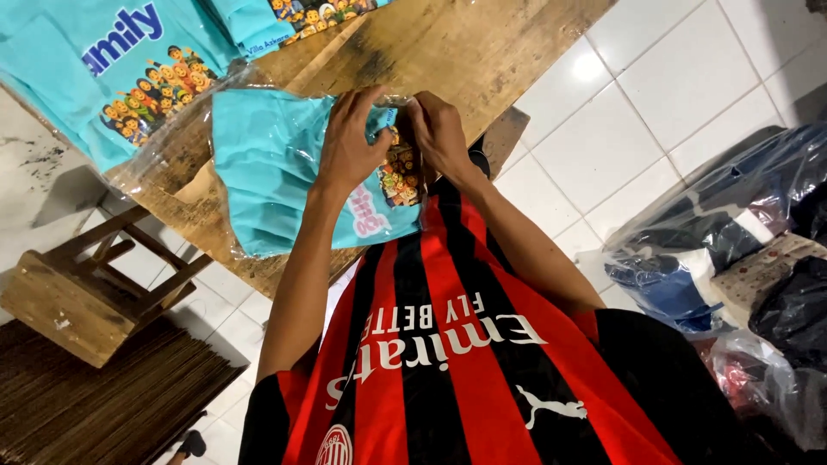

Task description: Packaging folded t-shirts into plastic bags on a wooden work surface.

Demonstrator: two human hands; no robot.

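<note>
**Head view: both hands pinching a bagged shirt**

Head camera is looking down, and the person is working at the near edge of the wooden table point(448, 43). The left hand point(349, 142) is curling over the folded turquoise shirt point(267, 164), fingers bent and gripping the clear bag point(172, 164) around it. The right hand point(439, 129) is sitting just beside the left, fingertips pinching the bag's top edge near the shirt's colourful print. The shirt is lying on the table's edge, partly overhanging toward the person's red-and-black jersey point(448, 370). Further up the table, more turquoise shirts point(95, 69) are lying flat, well apart from the hands. A wooden stool point(77, 297) is standing on the white tiles to the left, and plastic-wrapped bundles point(724, 250) are piling up on the right.
</note>
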